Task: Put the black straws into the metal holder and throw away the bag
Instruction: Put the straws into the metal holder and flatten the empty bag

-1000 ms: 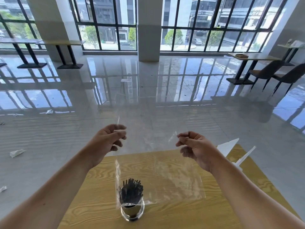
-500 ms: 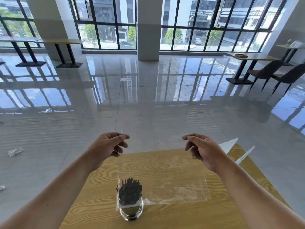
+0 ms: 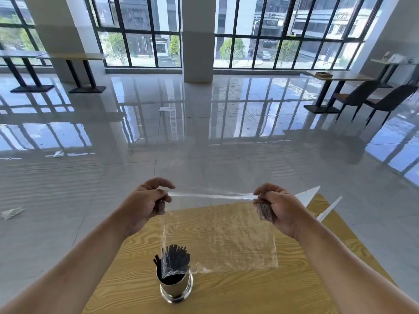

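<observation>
Left hand [image 3: 145, 202] pinching one top corner of the clear bag [image 3: 217, 236], right hand [image 3: 275, 205] pinching the other, top edge pulled taut between them above the worktop's [image 3: 283, 291] far edge. Bag hangs down toward the worktop, its lower left corner draped over the black straws [image 3: 175, 259]. Straws stand upright in the metal holder [image 3: 175, 287], near the worktop's near edge, left of middle. Bag looks emptied. Crumpled wrappers [image 3: 12, 213] on the floor [image 3: 226, 159] at left.

The holder [image 3: 175, 288] hides the straws' [image 3: 175, 260] lower ends; the clear bag's [image 3: 217, 236] far corner seems lost in glare.
</observation>
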`<state>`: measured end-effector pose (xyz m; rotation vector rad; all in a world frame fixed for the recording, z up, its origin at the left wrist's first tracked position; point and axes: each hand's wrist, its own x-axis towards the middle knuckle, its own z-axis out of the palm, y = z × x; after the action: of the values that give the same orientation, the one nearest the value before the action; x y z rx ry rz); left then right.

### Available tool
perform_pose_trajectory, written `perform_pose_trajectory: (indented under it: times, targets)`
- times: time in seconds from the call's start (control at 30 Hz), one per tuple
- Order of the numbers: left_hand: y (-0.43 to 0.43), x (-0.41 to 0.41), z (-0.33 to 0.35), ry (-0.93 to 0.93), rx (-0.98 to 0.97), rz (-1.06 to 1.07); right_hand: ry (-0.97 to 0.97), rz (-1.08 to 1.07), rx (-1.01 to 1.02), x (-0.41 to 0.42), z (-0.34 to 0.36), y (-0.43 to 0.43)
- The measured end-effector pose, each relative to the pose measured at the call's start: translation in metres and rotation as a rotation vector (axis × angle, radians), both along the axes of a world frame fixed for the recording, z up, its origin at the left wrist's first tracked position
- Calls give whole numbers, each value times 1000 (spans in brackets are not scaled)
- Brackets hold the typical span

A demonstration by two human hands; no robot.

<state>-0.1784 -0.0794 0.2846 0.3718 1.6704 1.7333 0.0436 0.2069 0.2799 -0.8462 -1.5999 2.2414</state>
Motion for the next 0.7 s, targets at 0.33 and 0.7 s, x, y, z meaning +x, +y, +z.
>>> perform_pose_trajectory:
  times: [0.33,0.7]
  targets:
    - [-4,20,15,119,84,-60,-23,-67,39,8,10,-1]
    - [24,19,-1,158,-59,-190,-72,34,188,28,7,9]
